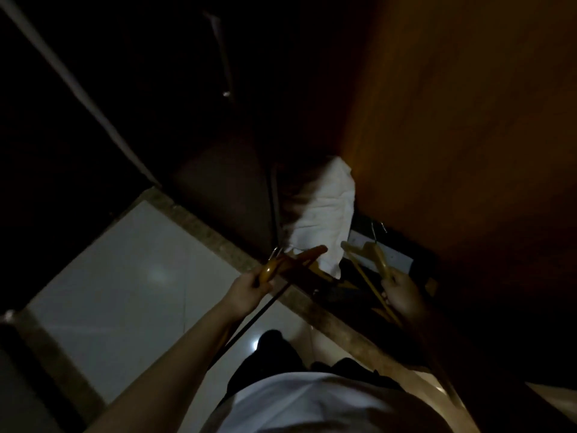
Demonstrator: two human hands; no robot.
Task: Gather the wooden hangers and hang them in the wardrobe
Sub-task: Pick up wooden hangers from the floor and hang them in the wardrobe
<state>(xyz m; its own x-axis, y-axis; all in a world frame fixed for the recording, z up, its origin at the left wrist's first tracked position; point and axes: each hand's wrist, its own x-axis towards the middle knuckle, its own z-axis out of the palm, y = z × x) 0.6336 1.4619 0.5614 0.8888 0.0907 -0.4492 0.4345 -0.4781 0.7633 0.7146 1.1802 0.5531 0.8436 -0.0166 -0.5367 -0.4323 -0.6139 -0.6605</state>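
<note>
The scene is dim. My left hand (249, 292) grips a bundle of wooden hangers (299, 256) near their metal hooks, with a dark bar running back under my forearm. My right hand (402, 295) holds another wooden hanger (376, 256) by one arm, its metal hook pointing up toward the wardrobe's open bottom (384, 254). Both hands are at the foot of the dark wardrobe, either side of a white cloth. The wardrobe's rail is not visible in the darkness.
A white cloth (324, 214) hangs or lies in the wardrobe opening between my hands. A brown wooden door panel (468, 120) stands at the right. Pale floor tiles (134, 276) with a speckled stone border (218, 239) lie at the left.
</note>
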